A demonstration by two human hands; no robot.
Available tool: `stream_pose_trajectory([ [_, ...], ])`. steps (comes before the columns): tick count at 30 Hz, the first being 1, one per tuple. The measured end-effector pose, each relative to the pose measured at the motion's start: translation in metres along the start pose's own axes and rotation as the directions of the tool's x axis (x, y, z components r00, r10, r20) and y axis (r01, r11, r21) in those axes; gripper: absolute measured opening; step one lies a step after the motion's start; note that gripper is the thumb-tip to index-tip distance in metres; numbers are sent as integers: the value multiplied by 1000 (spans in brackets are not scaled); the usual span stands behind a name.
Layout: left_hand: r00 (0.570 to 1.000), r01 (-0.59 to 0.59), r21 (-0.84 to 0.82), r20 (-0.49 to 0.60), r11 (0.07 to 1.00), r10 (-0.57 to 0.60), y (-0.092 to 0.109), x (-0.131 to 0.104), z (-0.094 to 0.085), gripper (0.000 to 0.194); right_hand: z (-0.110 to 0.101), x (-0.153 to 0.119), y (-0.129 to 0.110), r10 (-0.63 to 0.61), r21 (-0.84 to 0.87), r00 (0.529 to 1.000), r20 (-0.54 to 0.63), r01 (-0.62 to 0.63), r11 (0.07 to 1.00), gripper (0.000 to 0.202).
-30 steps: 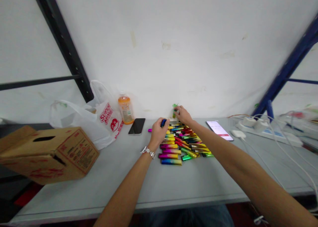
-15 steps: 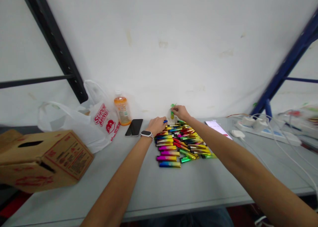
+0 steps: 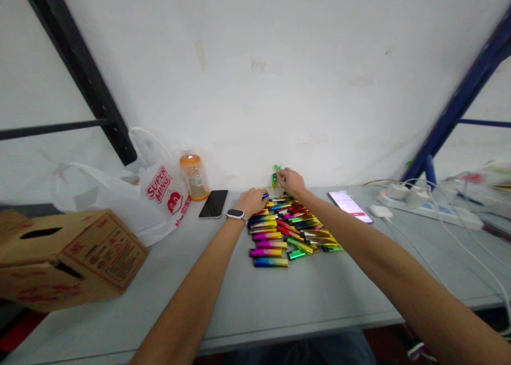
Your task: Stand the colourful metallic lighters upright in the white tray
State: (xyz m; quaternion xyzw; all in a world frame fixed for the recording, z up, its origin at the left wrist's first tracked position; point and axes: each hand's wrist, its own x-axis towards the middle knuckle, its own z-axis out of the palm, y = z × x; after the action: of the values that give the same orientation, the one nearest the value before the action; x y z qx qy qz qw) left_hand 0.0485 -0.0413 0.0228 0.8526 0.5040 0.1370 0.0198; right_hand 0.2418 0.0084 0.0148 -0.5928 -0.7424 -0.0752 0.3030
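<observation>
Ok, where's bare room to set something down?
Bare grey tabletop lies between the brown cardboard box and left forearm, and between left and right forearm, in front of the shiny multicoloured lighters. Crowded: around left hand and right hand, by the white power strip and white charger.

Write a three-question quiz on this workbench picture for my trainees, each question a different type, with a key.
1. True or false: the pile of lighters lies between the black phone and the phone with the lit screen.
2. What stands between the plastic bag and the black phone? (a) cardboard box (b) power strip (c) bottle
3. Which hand holds the green lighter?

Key: 1. True. 2. c. 3. The right hand.
</observation>
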Motion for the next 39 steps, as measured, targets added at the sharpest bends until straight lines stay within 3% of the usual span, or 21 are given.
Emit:
stream_pose_trajectory([
  [5, 1000, 10, 4, 4, 1000, -10, -1, 1, -1, 29, -4, -1, -2, -81, -113, 996, 42, 85, 990, 37],
  [10, 1000, 9, -20, -18, 1000, -10, -1, 2, 1, 28, -11, -2, -6, -83, -117, 993, 83, 92, 989, 41],
  [14, 986, 8, -170, -162, 985, -36, 8, -1, 0, 29, -19, -13, -13, -34, 84, 999, -3, 34, 996, 53],
  [16, 972, -21, -297, -229, 955, -50, 15, -4, -2, 29, -25, -22, -19, 36, 254, 999, -39, -25, 967, 45],
  [18, 959, -72, -445, -275, 893, -60, 22, -8, -4, 31, -32, -33, -28, 112, 444, 993, -47, -80, 892, 32],
  [21, 943, -155, -651, -322, 743, -85, 30, -15, -6, 35, -44, -55, -44, 165, 671, 986, -28, -104, 734, 43],
  [25, 926, -234, -814, -352, 532, -132, 39, -24, -3, 28, -52, -83, -63, 189, 788, 982, 16, -128, 602, 47],
  [27, 900, -263, -836, -393, 482, -190, 45, -27, -3, 25, -52, -93, -68, 196, 825, 980, 33, -138, 548, 46],
  [29, 859, -274, -815, -446, 511, -251, 51, -30, -3, 19, -50, -99, -70, 173, 892, 978, 118, -181, 413, 49],
  [31, 817, -272, -754, -509, 598, -270, 57, -33, -3, 13, -47, -101, -73, 102, 941, 964, 244, -261, 217, 53],
  [33, 790, -261, -681, -558, 684, -253, 63, -36, -3, 9, -43, -102, -76, 55, 947, 950, 308, -312, 80, 53],
  [36, 784, -235, -594, -584, 769, -212, 69, -41, -3, 5, -41, -102, -81, 150, 951, 943, 298, -306, 33, 47],
  [39, 823, -275, -529, -562, 803, -88, 64, -47, -5, 26, -44, -102, -80, 256, 939, 907, 333, -344, -5, 46],
])
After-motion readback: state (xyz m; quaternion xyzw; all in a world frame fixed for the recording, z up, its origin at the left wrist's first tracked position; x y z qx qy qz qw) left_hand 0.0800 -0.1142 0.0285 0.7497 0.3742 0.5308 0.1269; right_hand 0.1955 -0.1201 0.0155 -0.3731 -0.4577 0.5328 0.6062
